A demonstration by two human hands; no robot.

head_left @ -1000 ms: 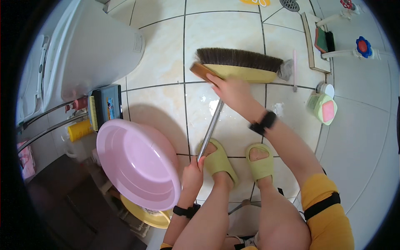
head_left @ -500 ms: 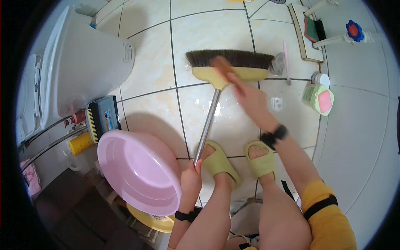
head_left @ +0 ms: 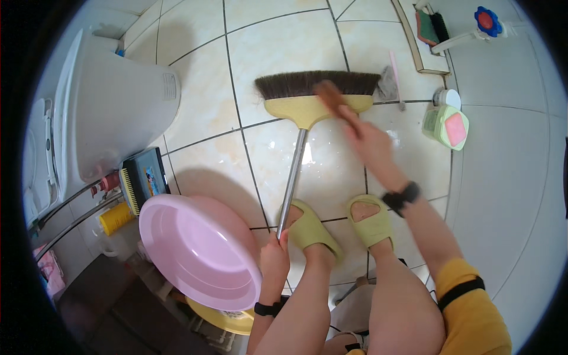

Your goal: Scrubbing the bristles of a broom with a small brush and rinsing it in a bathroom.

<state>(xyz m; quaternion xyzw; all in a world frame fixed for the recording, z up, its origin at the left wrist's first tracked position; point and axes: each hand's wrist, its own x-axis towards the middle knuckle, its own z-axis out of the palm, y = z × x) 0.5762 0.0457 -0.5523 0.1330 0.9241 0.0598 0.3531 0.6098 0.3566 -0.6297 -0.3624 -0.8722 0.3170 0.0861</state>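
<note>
A broom [head_left: 318,106] with dark bristles and a cream-yellow head lies across the floor tiles, bristles pointing away from me. My left hand [head_left: 275,257] is closed around its silver metal handle near my left foot. In my right hand [head_left: 374,148], closed as well, is a reddish-brown, wooden-looking hand tool [head_left: 337,102]; motion smears it, so its kind is unclear. The tool's far end overlaps the broom's bristles and the edge of the head. A grey clump of hair or dust [head_left: 387,84] lies against the right end of the bristles.
A pink basin [head_left: 201,251] stands at my left, beside a dustpan [head_left: 145,177] and a yellow bottle [head_left: 115,219]. Water drops wet the tiles [head_left: 322,157]. A thin pink stick brush [head_left: 396,77] and a green container with a pink sponge [head_left: 455,129] are at the right wall.
The view has shifted slightly. My right hand has moved the brown tool a little to the right along the broom head. The left hand keeps its hold on the broom handle.
</note>
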